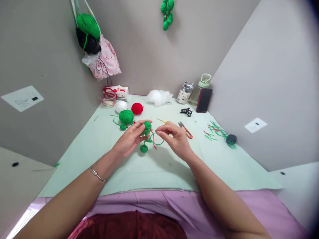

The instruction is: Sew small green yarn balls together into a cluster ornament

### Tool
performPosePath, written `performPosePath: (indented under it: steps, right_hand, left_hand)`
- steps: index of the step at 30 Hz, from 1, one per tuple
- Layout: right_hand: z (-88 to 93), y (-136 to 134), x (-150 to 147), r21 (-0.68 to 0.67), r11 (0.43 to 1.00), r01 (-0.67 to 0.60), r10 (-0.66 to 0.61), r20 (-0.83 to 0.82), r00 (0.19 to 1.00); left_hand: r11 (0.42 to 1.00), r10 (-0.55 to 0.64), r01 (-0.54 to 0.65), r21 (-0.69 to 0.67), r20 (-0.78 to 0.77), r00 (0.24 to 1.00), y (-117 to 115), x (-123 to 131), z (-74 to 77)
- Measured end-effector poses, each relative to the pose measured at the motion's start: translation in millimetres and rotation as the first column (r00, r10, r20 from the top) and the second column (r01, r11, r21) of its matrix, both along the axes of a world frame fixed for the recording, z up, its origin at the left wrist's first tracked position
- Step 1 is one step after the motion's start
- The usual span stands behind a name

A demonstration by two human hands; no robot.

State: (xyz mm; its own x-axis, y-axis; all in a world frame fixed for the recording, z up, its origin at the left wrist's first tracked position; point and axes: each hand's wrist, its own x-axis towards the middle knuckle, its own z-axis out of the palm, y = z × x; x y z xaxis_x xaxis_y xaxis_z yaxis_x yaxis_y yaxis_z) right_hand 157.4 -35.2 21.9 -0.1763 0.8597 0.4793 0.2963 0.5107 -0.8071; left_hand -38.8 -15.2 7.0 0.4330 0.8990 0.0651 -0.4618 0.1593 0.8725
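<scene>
My left hand (131, 137) holds a small green crocheted figure (146, 134) between thumb and fingers, above the pale green table mat (104, 156). A green yarn strand (159, 141) and a red strand hang from the figure. Just right of it, my right hand (173, 136) is pinched shut on the yarn strand, perhaps with a needle too thin to make out. A green yarn ball (126, 117) lies behind my left hand, with a red ball (137, 108) and a white ball (121, 106) beyond it.
Red-handled snips (185, 129) and a yellow crochet hook (161, 120) lie behind my right hand. Yarn scraps (216, 132) and a dark tape roll (231, 139) sit at right. Stuffing (157, 97), a pen cup (184, 94), a bottle (200, 88) and a phone (204, 100) stand at the back.
</scene>
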Motion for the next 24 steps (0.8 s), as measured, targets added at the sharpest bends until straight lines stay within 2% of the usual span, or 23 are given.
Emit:
performPosePath:
  steps: [8,15,19,24]
  right_hand:
    - [-1.6,-0.2,1.2,0.075,0.997,-0.018,0.012,0.086,0.996]
    - [1.9,-2.2,1.2,0.063,0.998,0.011,-0.021,0.159,0.987]
    - [1.7,-1.0,1.2,0.017,1.000,-0.021,0.019,0.122,0.992]
    - [-0.6,2.4,1.7,-0.053,0.996,-0.075,0.076,0.020,0.997]
  left_hand:
    - [1.000,0.005,-0.005,-0.005,-0.018,1.000,0.7,-0.7,-2.4]
    - [0.997,0.060,-0.062,-0.037,-0.057,0.997,-0.9,0.2,0.1]
    - [0.997,0.030,-0.033,-0.067,-0.051,0.998,-1.2,0.9,0.0]
    - [0.989,-0.055,0.057,-0.138,0.016,0.998,-0.3,1.4,-2.0]
